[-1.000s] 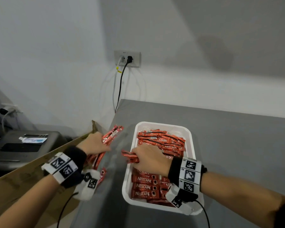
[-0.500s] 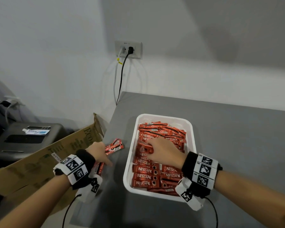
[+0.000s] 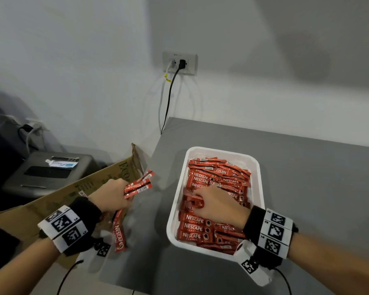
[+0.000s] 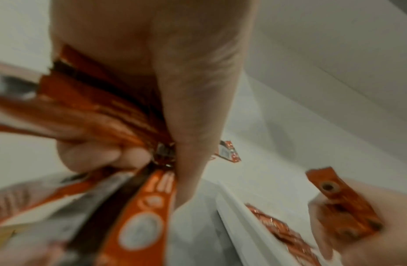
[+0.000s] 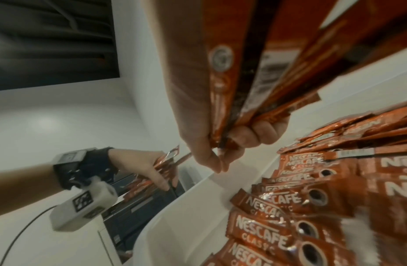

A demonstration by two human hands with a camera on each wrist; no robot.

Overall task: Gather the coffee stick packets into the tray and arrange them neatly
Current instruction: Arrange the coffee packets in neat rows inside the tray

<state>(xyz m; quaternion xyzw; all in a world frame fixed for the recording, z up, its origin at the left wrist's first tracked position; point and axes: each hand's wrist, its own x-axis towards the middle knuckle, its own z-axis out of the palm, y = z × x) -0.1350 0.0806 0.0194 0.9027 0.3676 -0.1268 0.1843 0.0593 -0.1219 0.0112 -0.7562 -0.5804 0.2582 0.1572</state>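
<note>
Coffee stick packets (image 3: 193, 228) read "NESCAFÉ CLASSIC".

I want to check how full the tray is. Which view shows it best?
Head view: the whole white tray with its packets. The right wrist view shows its near wall only, the left wrist view a blurred rim.

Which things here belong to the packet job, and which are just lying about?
Job:
- white tray, holding red packets
- bunch of packets gripped in left hand
- few packets gripped in right hand, over the tray

Lying about:
- cardboard box
- wall socket with two cables
- grey machine
</note>
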